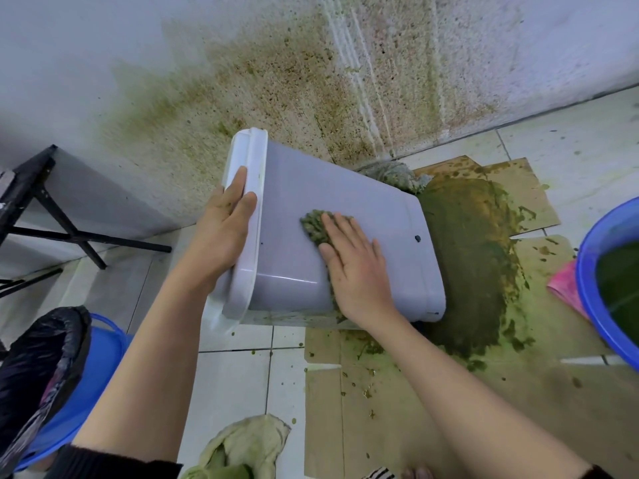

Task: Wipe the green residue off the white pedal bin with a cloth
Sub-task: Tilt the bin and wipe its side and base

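The white pedal bin lies tipped on its side on the floor, lid end toward the left. My left hand grips the lid rim and holds the bin steady. My right hand lies flat on the bin's upper side, pressing a green-stained cloth against it; most of the cloth is hidden under the palm. The wall of the bin around the hand looks white, with faint green streaks along its lower edge.
Green sludge covers cardboard right of the bin. A blue basin of green water stands at the right edge. A blue bucket with a black bag sits lower left, a second cloth by my knees, a black table frame left. The wall is spattered green.
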### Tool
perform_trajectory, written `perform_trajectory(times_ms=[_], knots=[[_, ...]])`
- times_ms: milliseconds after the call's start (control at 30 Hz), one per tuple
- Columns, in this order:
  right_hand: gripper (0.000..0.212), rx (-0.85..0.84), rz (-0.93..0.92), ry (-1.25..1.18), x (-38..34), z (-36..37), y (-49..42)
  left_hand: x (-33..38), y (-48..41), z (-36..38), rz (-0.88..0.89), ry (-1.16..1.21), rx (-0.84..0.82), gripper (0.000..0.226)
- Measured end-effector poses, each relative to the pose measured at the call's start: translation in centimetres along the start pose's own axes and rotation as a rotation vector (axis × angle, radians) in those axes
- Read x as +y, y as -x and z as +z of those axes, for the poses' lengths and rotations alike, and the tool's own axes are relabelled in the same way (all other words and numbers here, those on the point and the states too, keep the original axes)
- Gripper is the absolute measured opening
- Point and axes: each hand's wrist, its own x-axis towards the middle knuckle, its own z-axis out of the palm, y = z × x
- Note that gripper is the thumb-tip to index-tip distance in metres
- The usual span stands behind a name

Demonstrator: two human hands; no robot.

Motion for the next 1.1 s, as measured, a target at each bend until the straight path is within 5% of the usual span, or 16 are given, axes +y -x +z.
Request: perform_trajectory(times_ms=[300,433,533,667,867,1100], knots=[[0.048,0.246,0.371,-0.22,8.9,-5.2,1.3,0.3,0.1,0.6,0.036,-0.031,0.013,0.049],[0.044,0.168,-0.009,-0.31,0.6,-4.0,2.9,0.6,-0.1,0.6,0.043,-0.021,0.014,0.049],[0.047,0.017,-0.209,-0.109,-4.9,0.6,4.7,0.5,0.0,0.6,0.052,0.005,-0.007,0.049],[0.054,0.059,-0.201,0.054,-7.2,2.0,2.0,-0.2,-0.2,0.3,0.057,-0.017,-0.022,0.049],[0.053,-0.091,-0.126,0.084,-7.6,1.9,-4.5,-0.3,0.0,0.1,0.041,-0.022,-0.022,0.049],[0.056,-0.058,-0.016,0.106,-3.1,0.7,-11.7,0.0,0.3,0.1,0.031,-0.048,-0.004,0.049]])
